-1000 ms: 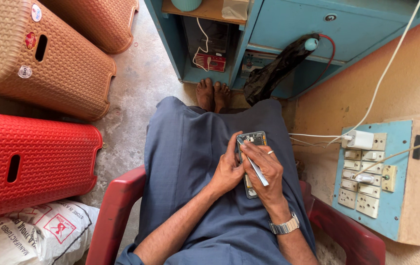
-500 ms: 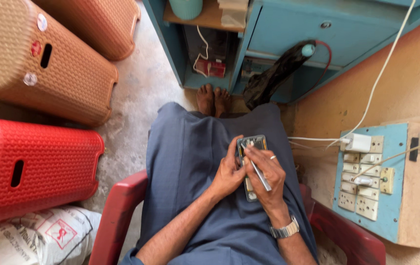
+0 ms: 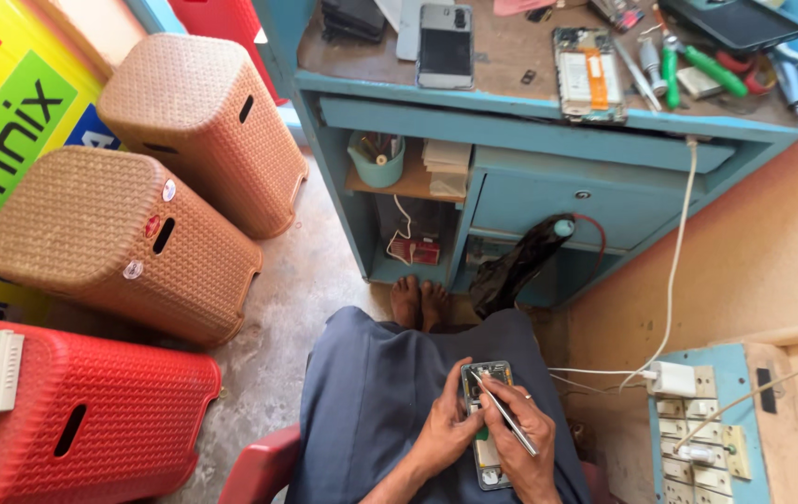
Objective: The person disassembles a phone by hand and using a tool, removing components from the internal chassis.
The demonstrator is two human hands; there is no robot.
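Note:
An opened phone [image 3: 487, 375] with its inner parts showing rests on my lap, over grey-blue cloth. My left hand [image 3: 444, 431] grips its left edge. My right hand [image 3: 522, 439] holds a thin metal tool [image 3: 507, 418] like a pen, its tip touching the phone's upper part. A ring sits on a finger of my right hand. My bare feet [image 3: 420, 302] rest on the floor in front of the bench.
A blue workbench [image 3: 511, 121] stands ahead with several phones [image 3: 445, 42] and tools [image 3: 688, 65] on top. Two tan stools [image 3: 128, 243] and a red stool [image 3: 82, 420] lie at the left. A switchboard [image 3: 698, 429] with a plugged charger [image 3: 672, 378] is at the right. I sit on a red chair [image 3: 259, 467].
The camera has tilted up, so the benchtop now shows and my hands sit lower in the picture. Both hands keep the same hold on the phone and tool.

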